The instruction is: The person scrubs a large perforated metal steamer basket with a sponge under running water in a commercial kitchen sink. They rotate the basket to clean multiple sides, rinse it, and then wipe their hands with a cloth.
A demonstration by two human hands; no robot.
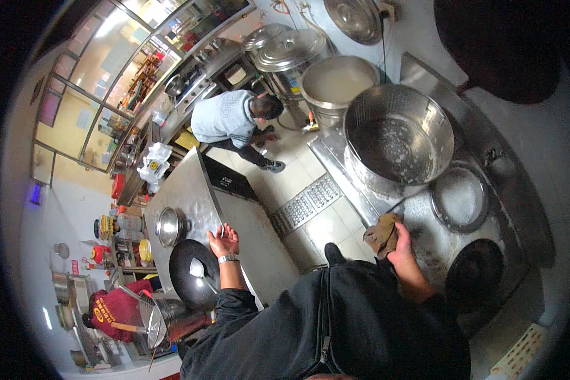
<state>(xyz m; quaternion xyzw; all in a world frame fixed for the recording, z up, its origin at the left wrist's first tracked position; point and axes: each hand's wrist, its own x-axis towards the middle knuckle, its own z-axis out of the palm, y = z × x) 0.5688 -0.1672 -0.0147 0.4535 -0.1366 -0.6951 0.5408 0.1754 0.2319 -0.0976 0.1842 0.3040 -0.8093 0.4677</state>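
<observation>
My right hand (401,250) grips a crumpled brown cloth (383,234) at the front edge of the wet steel stove top (420,237). Just beyond the cloth, a large stainless stockpot (399,135) is tilted so that its wet, whitish-spotted inside shows. My left hand (224,241), with a metal-band watch at the wrist, is beside the edge of a steel worktable (197,183). Its fingers are apart and curled, with nothing in them. On that table, near this hand, are a shiny steel bowl (169,227) and a black wok (186,263) holding a spatula (197,269).
A crouching person (228,118) in a grey top occupies the aisle ahead, past a metal floor drain grate (306,204). Another person (118,308) in maroon is at far left. Behind the stockpot stands a tall pot of cloudy liquid (339,80). A round burner opening (475,266) lies right.
</observation>
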